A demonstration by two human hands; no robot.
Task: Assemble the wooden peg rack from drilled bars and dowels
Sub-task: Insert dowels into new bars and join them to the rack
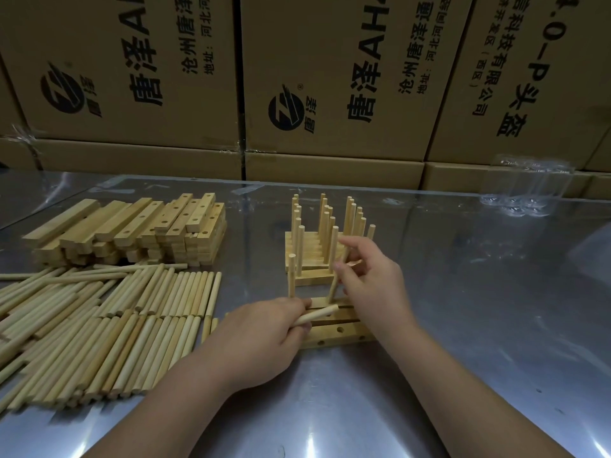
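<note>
The right hand [372, 280] covers the right end of the drilled bars [334, 333] lying at the counter's [479, 325] near middle, so how many holes are filled there cannot be told. The dowel heap [99, 328] runs off the left edge.

The bars are pale wood, side by side, with round holes along the top. One peg [291, 276] stands upright at their left end. The right hand's thumb and fingers pinch a second, slightly tilted dowel [333, 289] set in a bar. The left hand [261, 332] is curled round a loose dowel [319, 315] held nearly flat over the bars. Just behind stand finished racks [309, 249], pegs up. A stack of spare bars [132, 229] sits far left.

The cardboard boxes [330, 77] behind carry a round logo, "唐泽" and "AH", cut off at the top. Some clear plastic pieces [529, 190] on the right are hard to make out.
</note>
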